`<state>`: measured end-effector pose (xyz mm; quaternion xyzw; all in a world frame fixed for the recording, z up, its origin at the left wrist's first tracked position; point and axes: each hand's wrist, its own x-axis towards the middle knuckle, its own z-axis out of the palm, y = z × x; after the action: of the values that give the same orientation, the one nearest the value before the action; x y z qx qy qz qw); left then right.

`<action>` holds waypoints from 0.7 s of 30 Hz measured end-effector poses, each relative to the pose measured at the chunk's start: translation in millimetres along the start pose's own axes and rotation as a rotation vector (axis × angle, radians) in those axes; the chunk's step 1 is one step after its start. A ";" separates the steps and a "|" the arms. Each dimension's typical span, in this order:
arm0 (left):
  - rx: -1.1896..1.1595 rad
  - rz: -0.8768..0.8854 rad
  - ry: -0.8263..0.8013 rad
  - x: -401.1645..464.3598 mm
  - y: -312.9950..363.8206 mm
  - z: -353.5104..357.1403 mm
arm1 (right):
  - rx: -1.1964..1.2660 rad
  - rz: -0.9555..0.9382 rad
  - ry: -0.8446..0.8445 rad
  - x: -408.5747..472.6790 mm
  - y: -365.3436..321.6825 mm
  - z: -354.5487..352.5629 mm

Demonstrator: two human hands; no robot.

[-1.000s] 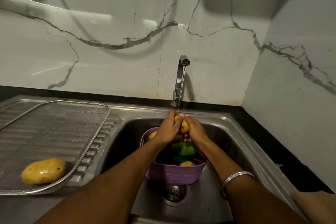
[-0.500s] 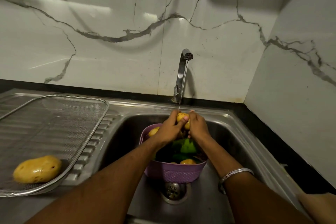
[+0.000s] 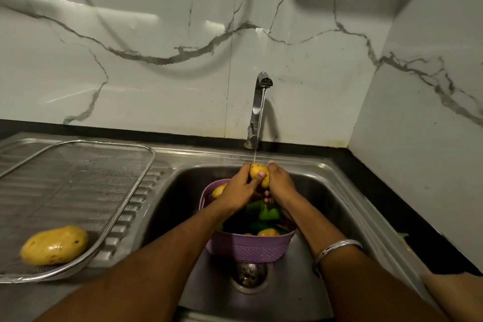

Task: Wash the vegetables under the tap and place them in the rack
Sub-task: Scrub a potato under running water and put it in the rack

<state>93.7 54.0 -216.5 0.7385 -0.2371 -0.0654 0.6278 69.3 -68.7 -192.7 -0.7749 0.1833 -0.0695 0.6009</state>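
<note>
A small yellow potato (image 3: 257,170) sits under the thin stream from the steel tap (image 3: 259,104). My left hand (image 3: 239,188) and my right hand (image 3: 279,181) both grip it from either side, above a purple basket (image 3: 248,247) in the sink. The basket holds green peppers (image 3: 266,213) and more yellow potatoes (image 3: 268,232). One large washed potato (image 3: 55,245) lies in the wire mesh rack (image 3: 109,217) on the drainboard at left.
The steel sink (image 3: 339,206) has a round drain (image 3: 249,273) just in front of the basket. Marble walls close in behind and on the right. A black counter strip (image 3: 392,204) runs along the sink's right side.
Both hands have kept rubbing the small potato under the stream, turning it slightly. The view has shifted a little; nothing else moved.
</note>
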 end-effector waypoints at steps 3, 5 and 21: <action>0.059 -0.025 0.066 0.1 0.8 6.7 | -0.042 -0.001 -0.011 -3.2 0.0 -2.0; 0.012 -0.077 0.057 0.3 1.8 6.4 | -0.039 -0.001 -0.014 -4.4 0.0 -3.0; -0.212 -0.180 0.168 7.5 3.0 -3.5 | -0.118 -0.117 0.044 -0.5 -0.9 5.4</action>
<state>100.8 53.6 -211.5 0.6893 -0.1085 -0.0841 0.7113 70.7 -63.4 -193.1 -0.8164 0.1549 -0.1105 0.5452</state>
